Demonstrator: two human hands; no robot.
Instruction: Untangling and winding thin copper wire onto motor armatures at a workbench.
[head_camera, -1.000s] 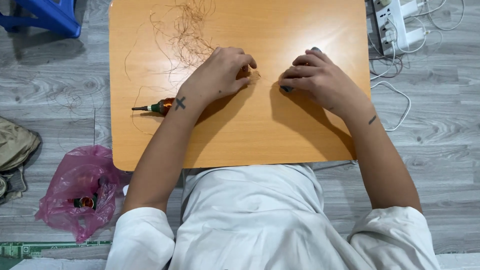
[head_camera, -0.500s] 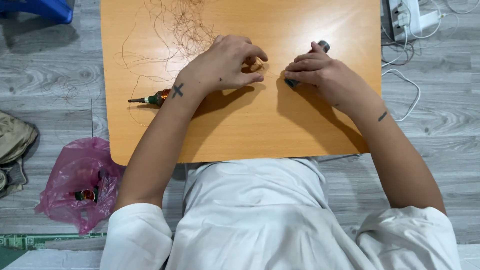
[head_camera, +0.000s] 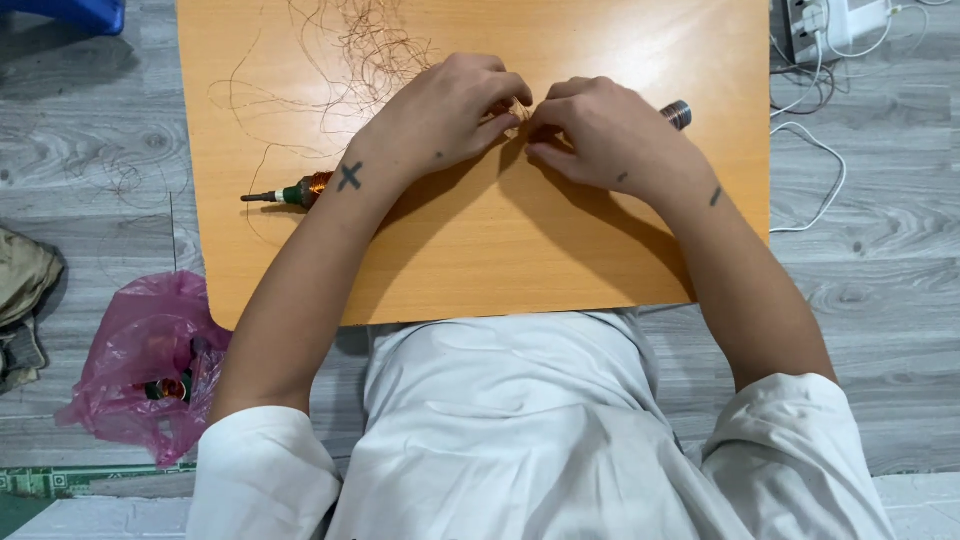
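Left hand (head_camera: 440, 120) and right hand (head_camera: 600, 130) pinch thin copper wire (head_camera: 520, 108) together; crumpled pink plastic bag (head_camera: 140, 365) at eight o'clock holds small dark objects.

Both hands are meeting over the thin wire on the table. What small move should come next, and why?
Probably draw the hands slowly apart: the left hand and right hand pinch fine wire at touching fingertips, and the tangle lies just behind, so pulling gently should free a strand.

left hand (head_camera: 440, 115) and right hand (head_camera: 600, 130) now together, fingertips touching
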